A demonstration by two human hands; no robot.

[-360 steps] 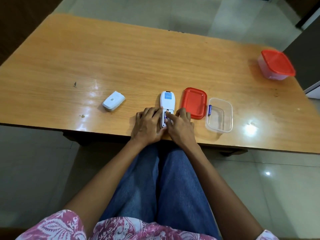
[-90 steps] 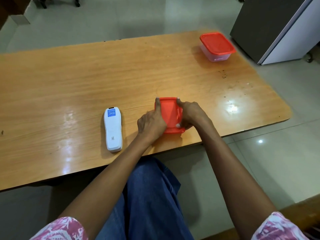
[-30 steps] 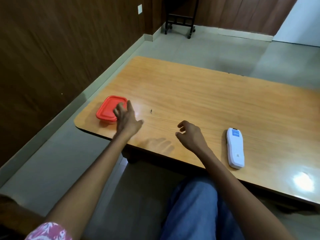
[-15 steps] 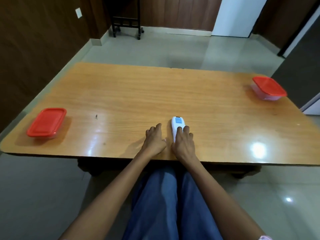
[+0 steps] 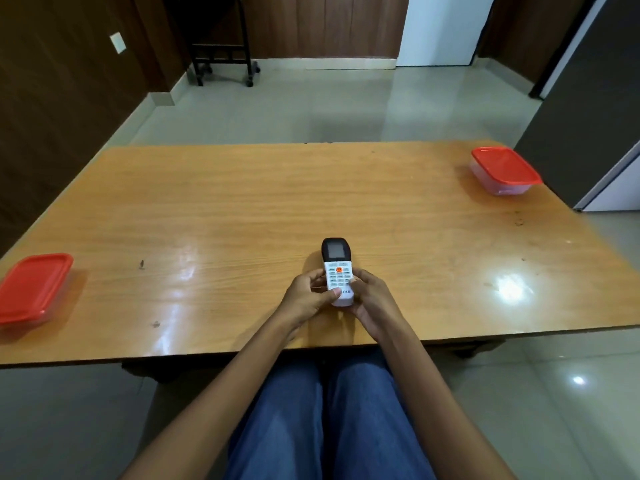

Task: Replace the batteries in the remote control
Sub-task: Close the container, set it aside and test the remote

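Remote point(image 5: 338, 273) keypad-up, held over near worktop point(image 5: 242, 202) edge. L hand point(image 5: 308, 299) fingers and R hand point(image 5: 372, 297) fingers both clamped on lower body. Back cover not visible. Both red-lidded tubs point(image 5: 34, 287) point(image 5: 504, 168) closed, well apart. Judgement: swap likely done; function check left.

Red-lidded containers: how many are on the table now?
2: one container at the table's left edge, another container at the far right corner. None looks hidden.
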